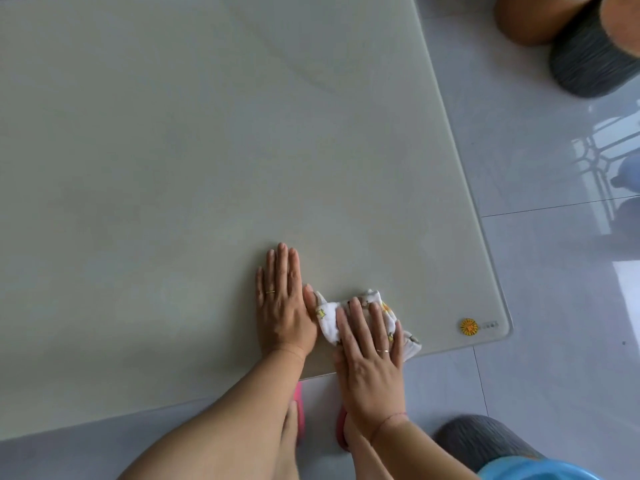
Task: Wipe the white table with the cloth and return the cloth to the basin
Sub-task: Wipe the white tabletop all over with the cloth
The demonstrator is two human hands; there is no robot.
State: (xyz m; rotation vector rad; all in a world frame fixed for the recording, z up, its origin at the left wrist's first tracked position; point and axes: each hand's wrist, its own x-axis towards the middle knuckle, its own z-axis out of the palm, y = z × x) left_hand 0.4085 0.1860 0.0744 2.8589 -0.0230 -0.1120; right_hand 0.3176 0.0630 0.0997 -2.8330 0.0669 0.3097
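Observation:
The white table (194, 161) fills most of the view, its near right corner at the lower right. A small white cloth (329, 315) with yellow prints lies bunched on the table near the front edge. My right hand (372, 355) presses flat on the cloth, fingers spread over it. My left hand (282, 306) rests flat on the bare tabletop just left of the cloth, its thumb touching the cloth's edge. A blue basin (540, 471) shows only as a rim at the bottom right corner.
A round yellow sticker (468, 327) sits on the table's near right corner. A grey stool (485, 439) stands beside the basin, and another grey and orange stool (585, 53) at the far right. Glossy grey floor tiles (554, 289) surround the table. My feet in pink slippers (299, 403) show below the edge.

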